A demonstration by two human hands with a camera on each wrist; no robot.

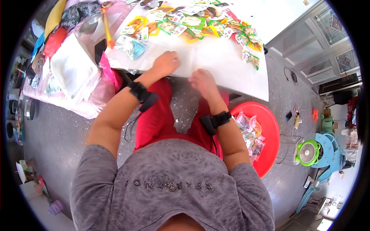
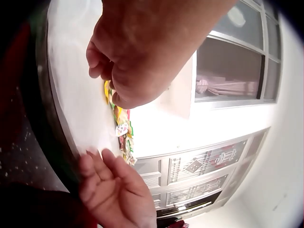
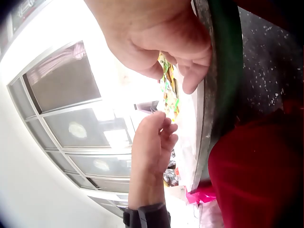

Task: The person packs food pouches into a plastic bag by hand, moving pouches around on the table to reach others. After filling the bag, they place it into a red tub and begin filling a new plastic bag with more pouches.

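Observation:
My left hand (image 1: pixel 167 63) hovers over the near part of the white tabletop (image 1: pixel 216 61), its fingers loosely bent. In the left wrist view nothing shows between the fingers of that left hand (image 2: pixel 126 71). To its right, at the table's front edge, is my right hand (image 1: pixel 204 81), turned partly palm up with relaxed fingers and no item visible in it. The hands are apart. Left of them lies a light blue printed plastic packet (image 1: pixel 131 46). Several small colourful food packets (image 1: pixel 192 23) are spread along the far side of the table.
On the floor by my right leg stands a red basin (image 1: pixel 271 134) holding clear-wrapped packets (image 1: pixel 250 134). A pink-covered surface (image 1: pixel 58 102) on the left bears a white cloth (image 1: pixel 73 67) and a metal bowl (image 1: pixel 89 24). Farther right is a green fan (image 1: pixel 308 153).

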